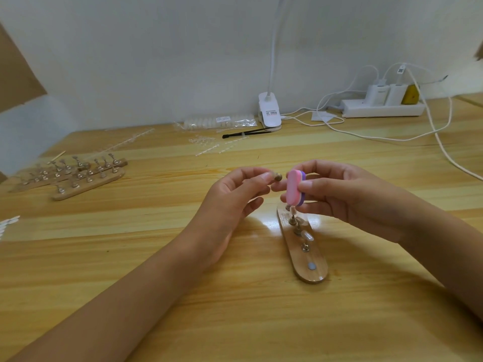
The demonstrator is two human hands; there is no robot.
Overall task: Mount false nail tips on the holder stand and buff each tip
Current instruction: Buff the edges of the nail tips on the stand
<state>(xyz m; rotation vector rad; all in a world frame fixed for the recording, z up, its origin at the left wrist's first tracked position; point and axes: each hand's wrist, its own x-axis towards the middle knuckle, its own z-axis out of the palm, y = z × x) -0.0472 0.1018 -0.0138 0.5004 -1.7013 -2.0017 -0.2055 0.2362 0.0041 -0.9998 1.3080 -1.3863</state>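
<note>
My left hand (pixel 235 194) pinches a small metal holder peg (pixel 277 176) between thumb and fingertips, lifted above the table. My right hand (pixel 347 197) grips a pink and purple buffer block (pixel 294 188), held upright right next to the peg. Below the hands lies a wooden holder stand (pixel 308 257) with several metal pegs on it; one peg carries a clear nail tip (pixel 307 235). A round pad (pixel 311 266) sits bare near the stand's front end. Whether the held peg carries a tip I cannot tell.
Other wooden stands with pegs (pixel 86 176) lie at the left. Bags and strips of clear nail tips (pixel 219 121) and a black tool (pixel 245 133) lie at the back, beside a white clip lamp (pixel 269 113). A power strip (pixel 381 108) with trailing cables sits at the back right.
</note>
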